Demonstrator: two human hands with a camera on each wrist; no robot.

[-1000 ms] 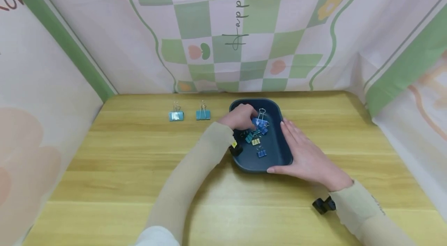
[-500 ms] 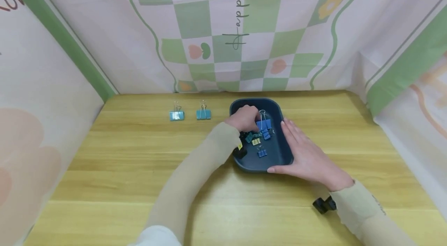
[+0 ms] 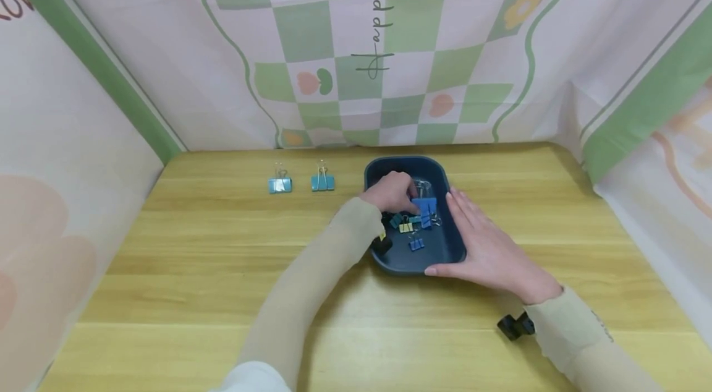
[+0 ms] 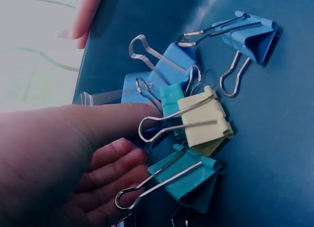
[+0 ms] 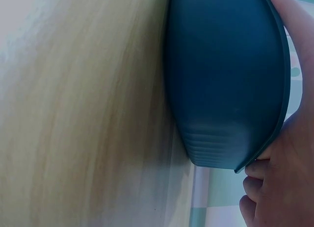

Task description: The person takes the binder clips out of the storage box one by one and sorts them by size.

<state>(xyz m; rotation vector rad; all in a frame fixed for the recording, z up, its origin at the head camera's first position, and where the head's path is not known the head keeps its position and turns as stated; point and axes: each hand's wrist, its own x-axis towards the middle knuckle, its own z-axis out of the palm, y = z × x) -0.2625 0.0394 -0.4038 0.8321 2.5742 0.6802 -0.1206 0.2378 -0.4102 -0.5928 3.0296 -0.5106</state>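
Within the tray point(image 5: 225, 70), I had the left hand point(image 3: 389, 192) at a blue clip point(image 3: 424, 203), but whether thumb and fingers pinched it I could not tell. A yellow clip point(image 4: 203, 121) and a teal clip point(image 4: 189, 175) lay just beside that hand. My right hand point(image 3: 486, 250) rested on the tray's right side, straight fingers spread from the thumb. Beyond, two turquoise clips point(image 3: 322, 183) sat on the table point(image 3: 194, 268).
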